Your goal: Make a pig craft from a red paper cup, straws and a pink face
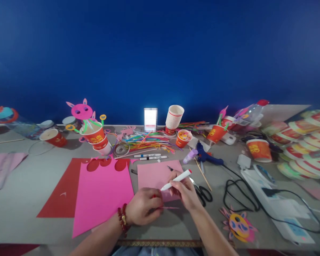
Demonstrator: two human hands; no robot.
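Note:
My right hand is closed around a white marker with a red end, its tip pointing down to the left. My left hand has its fingers curled close to the marker tip. A small red bit shows at those fingers, too small to name. A thin pink strip sticks out beside the left fingers; whether they grip it is hidden. Under and beyond both hands lies a light pink sheet. To the left, a bright pink sheet with round cut-outs overlaps a red sheet.
Black scissors and a blue glue gun lie to the right, with a corded power strip. A colourful paper face is near the front edge. Two markers, pipe cleaners and stacked paper cups stand or lie behind.

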